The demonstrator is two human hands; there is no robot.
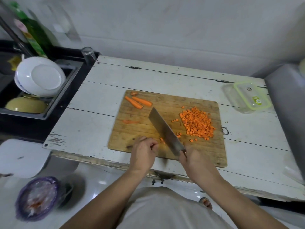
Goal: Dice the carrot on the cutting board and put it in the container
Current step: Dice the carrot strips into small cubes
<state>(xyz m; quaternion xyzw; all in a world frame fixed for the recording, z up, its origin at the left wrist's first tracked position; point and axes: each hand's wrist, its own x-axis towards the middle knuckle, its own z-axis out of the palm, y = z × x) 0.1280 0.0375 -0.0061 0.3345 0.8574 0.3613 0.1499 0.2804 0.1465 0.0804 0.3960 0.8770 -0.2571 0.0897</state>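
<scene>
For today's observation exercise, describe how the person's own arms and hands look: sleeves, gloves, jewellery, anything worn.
Both forearms are bare up to the bottom edge of the picture; no sleeve shows. The left hand and the right hand are ungloved. No watch, bracelet or ring can be seen. Between the arms, the person wears a light grey-beige top.

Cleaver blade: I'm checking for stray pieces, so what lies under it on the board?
A few carrot cubes show at the right edge of the cleaver and a couple at its left, near the left hand. Whatever lies directly beneath the blade is covered.
</scene>
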